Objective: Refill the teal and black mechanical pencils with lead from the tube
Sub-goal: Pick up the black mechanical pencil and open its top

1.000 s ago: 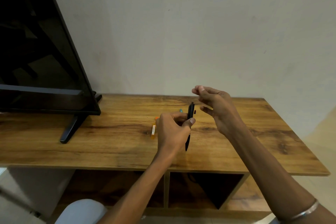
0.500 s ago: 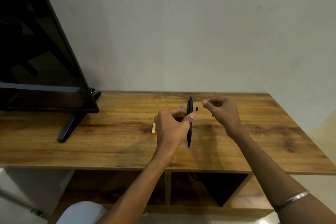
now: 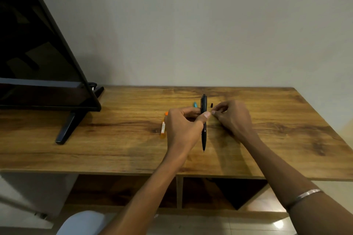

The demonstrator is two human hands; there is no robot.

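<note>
Head view, looking down over the wooden counter point(image 3: 114, 139). My left hand point(image 3: 183, 126) grips the black mechanical pencil point(image 3: 204, 120), thumb and fingers curled round the upper part of its barrel. I hold the pencil nearly upright above the counter, tip pointing down toward me and top end pointing away toward the wall point(image 3: 191, 25). My right hand point(image 3: 233, 116) sits just to the right of the pencil, its fingertips point(image 3: 214, 112) pinched together close beside my left thumb; whether they hold a lead I cannot tell, since nothing that fine resolves at this size. A small black piece point(image 3: 211, 105) shows just above those fingertips, to the right of the pencil's top end; I cannot tell whether it rests on the counter or is held.

The teal mechanical pencil point(image 3: 195, 104) lies on the counter behind my left hand, with only its end showing past the knuckles. The orange lead tube point(image 3: 163, 129) lies on the counter just left of my left hand, its white label facing up and its far end partly hidden by the hand.

At far left a dark television screen point(image 3: 38, 53) stands on a black foot point(image 3: 65, 129), well apart from the pencils. A metal bangle point(image 3: 303, 195) circles my right forearm. Open compartments point(image 3: 219, 192) show below the counter's front edge.
</note>
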